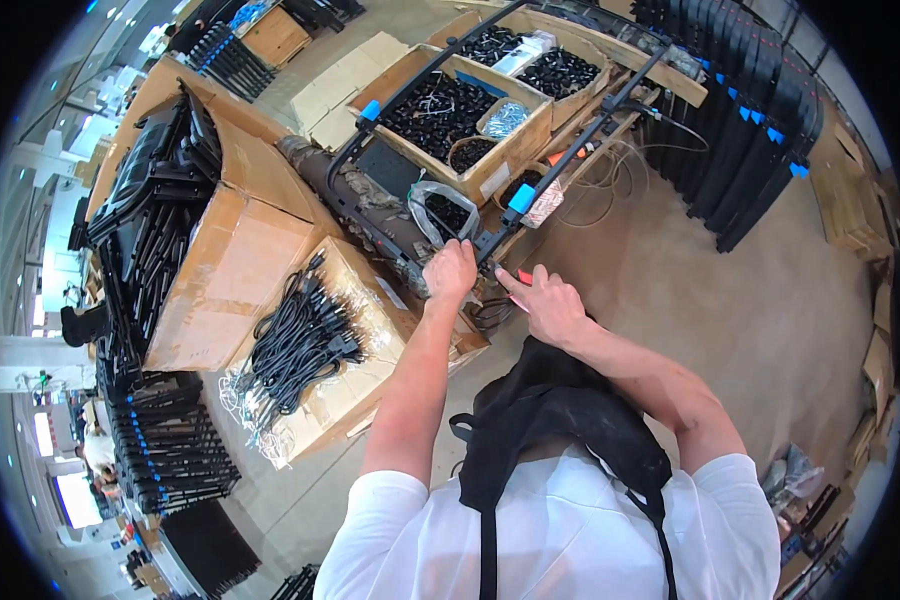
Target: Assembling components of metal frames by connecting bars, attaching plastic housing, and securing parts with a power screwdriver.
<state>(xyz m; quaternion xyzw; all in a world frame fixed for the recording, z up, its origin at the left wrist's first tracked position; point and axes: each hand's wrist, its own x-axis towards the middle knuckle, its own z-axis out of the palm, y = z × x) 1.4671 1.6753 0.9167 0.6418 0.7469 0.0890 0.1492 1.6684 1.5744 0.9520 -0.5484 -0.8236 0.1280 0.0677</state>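
Note:
A black tubular metal frame (567, 160) with blue tabs lies across the bench in front of me. Beside its near end, my left hand (452, 268) is closed, and whatever its fingers pinch is too small to make out. Just right of that end, my right hand (550, 305) is curled round a red-handled tool (524, 277), its index finger stretched toward the frame. Most of the tool is hidden by the hand, so its kind does not show. A clear plastic bag (432, 205) of small black parts sits just beyond my left hand.
Wooden boxes (515, 150) of black parts stand on the bench. To the left, a carton (235, 255) holds black frames, and bundled black cables (305, 345) lie on another carton. Black frames (735, 115) hang in a row at right. Thin cable loops (610, 180) trail beside the bench.

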